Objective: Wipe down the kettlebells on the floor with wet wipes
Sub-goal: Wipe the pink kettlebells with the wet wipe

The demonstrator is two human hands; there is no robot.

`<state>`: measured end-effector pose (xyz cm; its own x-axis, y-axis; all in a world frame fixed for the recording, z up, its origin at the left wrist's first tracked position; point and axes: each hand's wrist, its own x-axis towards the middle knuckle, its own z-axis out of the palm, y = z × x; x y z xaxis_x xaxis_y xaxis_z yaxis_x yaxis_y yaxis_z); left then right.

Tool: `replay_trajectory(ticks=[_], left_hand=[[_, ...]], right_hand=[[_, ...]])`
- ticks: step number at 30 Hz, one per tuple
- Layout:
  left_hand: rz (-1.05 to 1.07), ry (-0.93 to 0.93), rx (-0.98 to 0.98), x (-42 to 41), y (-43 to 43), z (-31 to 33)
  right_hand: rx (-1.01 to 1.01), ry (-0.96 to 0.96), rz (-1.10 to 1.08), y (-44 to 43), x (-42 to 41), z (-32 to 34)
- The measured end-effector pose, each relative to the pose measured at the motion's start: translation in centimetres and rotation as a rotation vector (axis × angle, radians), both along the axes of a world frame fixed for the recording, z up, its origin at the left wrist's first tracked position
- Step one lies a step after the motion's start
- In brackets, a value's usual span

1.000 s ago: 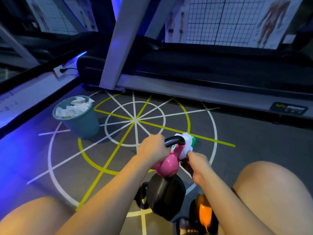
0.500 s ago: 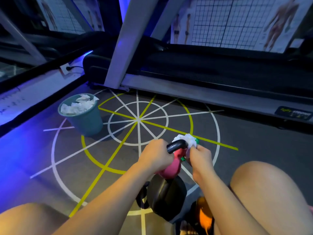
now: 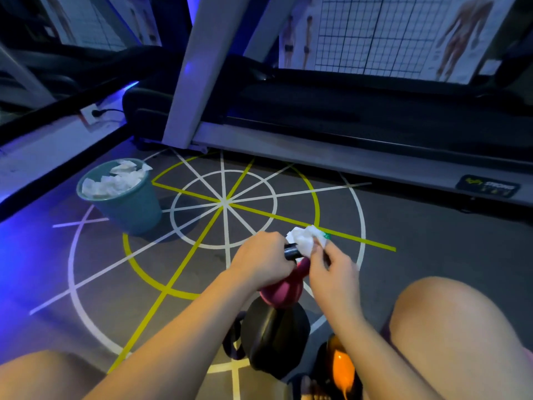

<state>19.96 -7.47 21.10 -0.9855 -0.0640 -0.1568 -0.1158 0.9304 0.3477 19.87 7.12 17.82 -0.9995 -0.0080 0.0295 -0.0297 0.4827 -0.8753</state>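
Our left hand is curled tight round the black handle of the pink kettlebell, covering the handle's left end. Our right hand pinches a crumpled wet wipe between thumb and fingertips and presses it on the handle's right end, just beside the left hand. Only a short stretch of bare handle shows between the two.

The pink kettlebell sits in the middle of the scene, tipped so that its handle points far and its round body comes near us. We cannot tell whether its base touches the floor. A black kettlebell stands just nearer than it, and an orange kettlebell lies to the right of that, close to our knee.

What the coming stroke turns on, we judge, is the handle's long axis: it runs left to right, from one hand to the other. The wipe is already at the right end, so the right hand is the nearer one to rub with, while the left hand blocks the other end and would have to shift its grip to free it.

A teal bin holding used wipes stands far left, well apart from both hands.
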Motion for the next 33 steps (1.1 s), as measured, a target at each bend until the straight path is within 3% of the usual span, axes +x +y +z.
replay_trajectory(ticks=[5,9,15,23,27,30,33], left_hand=[[-0.032,0.024,0.018,-0.1,0.8,0.4],[-0.093,0.016,0.066,-0.2,1.9,0.8],[-0.148,-0.057,0.207,0.3,1.2,0.1],[0.167,0.084,0.61,3.0,-2.6,-2.3],[0.26,0.082,0.807,4.4,-4.7,-3.4],[0.282,0.108,0.848,4.6,-5.5,-4.0],[0.257,0.141,0.755,4.4,-5.2,-4.0]], right_hand=[[-0.016,-0.109,-0.122,1.0,-1.8,-0.2],[0.015,0.06,0.072,0.2,-0.6,0.5],[0.019,-0.069,-0.022,1.2,-2.2,0.8],[-0.07,-0.15,-0.001,0.6,-1.9,1.0],[0.08,-0.142,0.096,-0.1,-1.2,0.1],[0.114,-0.073,0.164,-1.5,-0.8,0.7],[0.075,-0.054,0.065,-2.0,-1.8,0.8]])
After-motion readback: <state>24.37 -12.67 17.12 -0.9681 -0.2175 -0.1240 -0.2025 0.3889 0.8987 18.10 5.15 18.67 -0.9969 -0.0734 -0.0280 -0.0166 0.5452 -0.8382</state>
